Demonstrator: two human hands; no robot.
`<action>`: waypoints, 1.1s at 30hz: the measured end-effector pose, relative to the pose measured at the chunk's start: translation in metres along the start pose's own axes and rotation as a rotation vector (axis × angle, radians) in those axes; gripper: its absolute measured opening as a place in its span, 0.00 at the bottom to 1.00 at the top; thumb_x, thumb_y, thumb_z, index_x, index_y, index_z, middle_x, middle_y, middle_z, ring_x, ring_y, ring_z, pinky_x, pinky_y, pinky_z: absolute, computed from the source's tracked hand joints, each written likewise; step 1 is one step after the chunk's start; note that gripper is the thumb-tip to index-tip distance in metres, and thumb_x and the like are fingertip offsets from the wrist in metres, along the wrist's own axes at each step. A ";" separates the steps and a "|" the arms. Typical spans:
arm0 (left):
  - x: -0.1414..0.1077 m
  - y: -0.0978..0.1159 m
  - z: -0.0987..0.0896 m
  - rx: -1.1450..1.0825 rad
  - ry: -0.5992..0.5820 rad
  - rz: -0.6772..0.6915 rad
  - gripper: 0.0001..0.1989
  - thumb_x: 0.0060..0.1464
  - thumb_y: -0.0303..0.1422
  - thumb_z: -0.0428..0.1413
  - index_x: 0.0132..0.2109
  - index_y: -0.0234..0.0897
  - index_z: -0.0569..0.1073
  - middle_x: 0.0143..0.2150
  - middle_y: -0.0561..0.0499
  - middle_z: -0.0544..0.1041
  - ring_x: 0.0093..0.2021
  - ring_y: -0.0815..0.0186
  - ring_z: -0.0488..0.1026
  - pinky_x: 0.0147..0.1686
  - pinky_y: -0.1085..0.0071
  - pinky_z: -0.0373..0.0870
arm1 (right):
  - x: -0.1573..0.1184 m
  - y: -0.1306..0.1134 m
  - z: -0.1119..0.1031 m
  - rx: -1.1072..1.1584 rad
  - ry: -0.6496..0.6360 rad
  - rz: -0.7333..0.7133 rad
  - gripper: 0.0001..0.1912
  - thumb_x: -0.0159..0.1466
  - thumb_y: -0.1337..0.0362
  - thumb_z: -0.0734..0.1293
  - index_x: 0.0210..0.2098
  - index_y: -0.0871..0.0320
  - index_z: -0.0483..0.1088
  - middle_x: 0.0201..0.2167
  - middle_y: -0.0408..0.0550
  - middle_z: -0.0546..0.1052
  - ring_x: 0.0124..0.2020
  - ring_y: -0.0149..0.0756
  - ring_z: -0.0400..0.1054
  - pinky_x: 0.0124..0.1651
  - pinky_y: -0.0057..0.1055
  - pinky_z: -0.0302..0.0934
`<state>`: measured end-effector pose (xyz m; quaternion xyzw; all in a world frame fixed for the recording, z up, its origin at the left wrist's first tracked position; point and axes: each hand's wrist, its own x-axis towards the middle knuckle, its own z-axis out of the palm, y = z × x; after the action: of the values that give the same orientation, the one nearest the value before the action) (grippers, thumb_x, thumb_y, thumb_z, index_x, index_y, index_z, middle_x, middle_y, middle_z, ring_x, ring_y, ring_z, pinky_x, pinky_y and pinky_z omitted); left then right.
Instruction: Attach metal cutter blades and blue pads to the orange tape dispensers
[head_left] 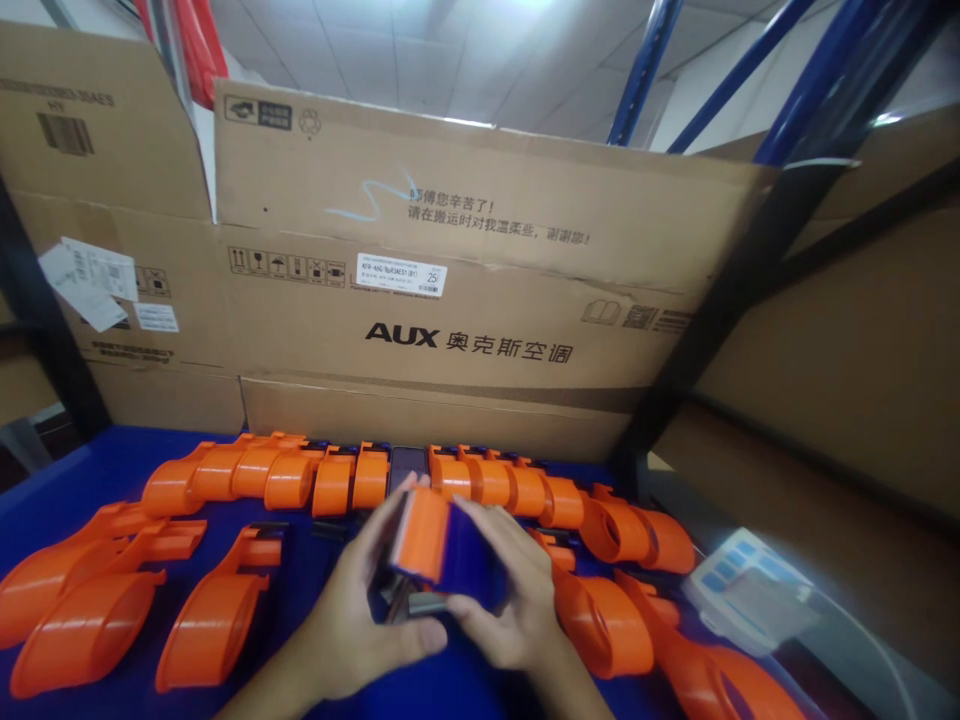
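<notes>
Between both hands, at the lower middle, is an orange and dark blue part (424, 535) with a grey metal-looking piece under it. My left hand (367, 600) curls round its left side, thumb low in front. On the right side my right hand (510, 580) is wrapped against the dark blue portion, its thumb near the grey piece. Similar orange curved parts (214, 620) lie on the blue surface (300, 620) to the left, and more orange parts (607, 625) to the right. Just behind my hands stands a dark rectangular object (407, 465).
Rows of orange parts (289, 480) line the back edge before a cardboard wall (480, 300). Dark rack posts (697, 300) rise at both sides. At the right sit a white device with blue buttons (750, 580) and a cable.
</notes>
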<state>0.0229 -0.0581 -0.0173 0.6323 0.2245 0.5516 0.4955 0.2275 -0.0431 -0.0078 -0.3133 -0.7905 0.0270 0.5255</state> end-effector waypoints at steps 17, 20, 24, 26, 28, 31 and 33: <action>0.004 0.006 -0.008 0.251 0.028 -0.124 0.38 0.60 0.36 0.61 0.72 0.49 0.54 0.64 0.46 0.73 0.59 0.52 0.74 0.60 0.55 0.70 | -0.004 0.024 0.017 0.276 0.139 0.391 0.30 0.76 0.48 0.47 0.55 0.54 0.75 0.52 0.54 0.79 0.55 0.51 0.72 0.55 0.47 0.66; 0.011 0.030 -0.044 0.409 0.153 -0.120 0.30 0.61 0.41 0.59 0.67 0.47 0.62 0.61 0.46 0.75 0.55 0.53 0.76 0.57 0.57 0.72 | -0.001 0.026 0.012 0.205 0.161 0.345 0.33 0.76 0.47 0.45 0.48 0.53 0.78 0.44 0.52 0.80 0.44 0.47 0.73 0.45 0.42 0.66; 0.018 0.083 -0.123 0.904 0.441 -0.033 0.25 0.63 0.46 0.54 0.62 0.43 0.66 0.54 0.46 0.78 0.48 0.54 0.78 0.52 0.57 0.72 | 0.005 0.022 0.008 0.162 0.146 0.280 0.33 0.76 0.48 0.46 0.44 0.54 0.79 0.39 0.51 0.80 0.40 0.44 0.71 0.42 0.40 0.64; 0.017 0.112 -0.166 1.245 0.570 -0.092 0.25 0.63 0.50 0.53 0.61 0.43 0.68 0.51 0.47 0.79 0.46 0.52 0.78 0.51 0.54 0.71 | 0.007 0.019 0.006 0.147 0.124 0.255 0.33 0.76 0.48 0.46 0.43 0.53 0.79 0.39 0.50 0.80 0.40 0.44 0.71 0.42 0.39 0.64; 0.013 0.134 -0.207 1.537 0.626 -0.234 0.26 0.65 0.53 0.47 0.60 0.41 0.68 0.50 0.44 0.79 0.46 0.46 0.77 0.49 0.49 0.70 | 0.008 0.017 0.006 0.136 0.113 0.234 0.31 0.76 0.49 0.47 0.42 0.53 0.79 0.38 0.50 0.80 0.39 0.44 0.71 0.42 0.39 0.63; 0.003 0.139 -0.256 1.753 0.698 -0.441 0.33 0.66 0.57 0.38 0.64 0.38 0.63 0.54 0.38 0.75 0.48 0.40 0.76 0.44 0.47 0.71 | 0.008 0.016 0.006 0.140 0.109 0.214 0.30 0.76 0.51 0.47 0.41 0.53 0.79 0.36 0.48 0.80 0.38 0.42 0.71 0.39 0.37 0.63; -0.003 0.125 -0.279 1.786 0.620 -0.513 0.34 0.66 0.56 0.35 0.65 0.36 0.61 0.57 0.35 0.72 0.49 0.38 0.75 0.43 0.45 0.70 | 0.008 0.017 0.006 0.147 0.097 0.203 0.30 0.76 0.52 0.48 0.41 0.53 0.79 0.34 0.48 0.79 0.36 0.42 0.71 0.38 0.37 0.62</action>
<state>-0.2677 -0.0062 0.0632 0.5338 0.8103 0.1961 -0.1413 0.2280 -0.0238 -0.0105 -0.3533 -0.7243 0.1231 0.5792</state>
